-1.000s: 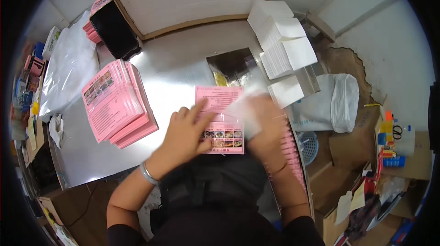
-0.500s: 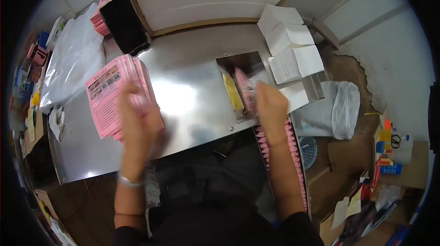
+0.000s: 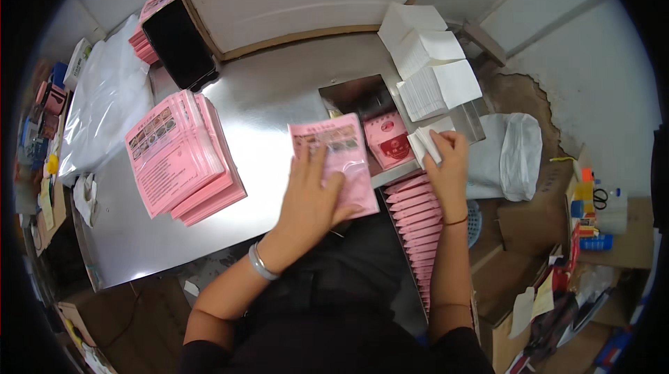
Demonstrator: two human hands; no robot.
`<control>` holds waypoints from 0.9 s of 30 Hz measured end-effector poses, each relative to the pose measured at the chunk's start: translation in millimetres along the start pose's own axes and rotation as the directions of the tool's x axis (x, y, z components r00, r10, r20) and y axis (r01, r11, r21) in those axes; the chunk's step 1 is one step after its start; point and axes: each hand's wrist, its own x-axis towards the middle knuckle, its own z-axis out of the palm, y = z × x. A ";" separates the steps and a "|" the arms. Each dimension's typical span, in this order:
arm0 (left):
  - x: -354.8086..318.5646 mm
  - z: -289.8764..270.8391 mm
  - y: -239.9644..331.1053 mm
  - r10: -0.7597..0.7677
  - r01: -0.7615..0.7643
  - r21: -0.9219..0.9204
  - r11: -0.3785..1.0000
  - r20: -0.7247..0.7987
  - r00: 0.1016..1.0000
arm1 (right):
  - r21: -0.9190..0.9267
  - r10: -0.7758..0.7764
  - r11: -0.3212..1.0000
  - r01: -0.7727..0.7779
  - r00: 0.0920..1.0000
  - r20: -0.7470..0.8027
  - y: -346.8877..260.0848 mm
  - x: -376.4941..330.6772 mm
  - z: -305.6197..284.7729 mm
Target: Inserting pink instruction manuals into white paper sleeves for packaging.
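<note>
My left hand (image 3: 306,193) lies with fingers spread over a pink printed packet (image 3: 353,177) at the front edge of the metal table. My right hand (image 3: 449,168) pinches a white folded paper napkin (image 3: 425,143) between thumb and fingers, at the low napkin pile right of the table's cutout. Inside the cutout (image 3: 352,95) shows a pink and red packet (image 3: 390,143). Below it, a long box holds a row of upright pink packets (image 3: 418,224). To the left is a thick stack of pink printed packets (image 3: 174,154).
Several stacks of white folded napkins (image 3: 435,85) stand at the back right. A black phone (image 3: 179,44) leans at the back left, beside clear plastic bags (image 3: 104,102). A white sack (image 3: 512,154) and cardboard boxes (image 3: 533,221) are on the right.
My left hand has moved right from the pink stack, and a pink packet now lies under it. My right hand has come to the napkins and pinches one. The yellow piece in the cutout is mostly hidden.
</note>
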 end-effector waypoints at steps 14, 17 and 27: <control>-10.0 -19.6 -19.4 -0.005 0.004 0.063 0.998 0.027 1.000 | 0.182 -0.430 0.902 0.392 0.858 0.282 -142.2 -0.1 62.9; -13.7 -16.3 -19.2 0.049 -0.073 0.115 0.991 0.200 0.979 | 0.269 -0.260 0.908 0.320 0.937 -0.235 -97.7 24.0 41.5; 33.1 -31.8 -21.8 -0.079 -0.032 0.312 0.950 0.336 0.939 | -0.214 -0.124 0.974 0.069 0.958 -0.258 -23.0 80.5 7.4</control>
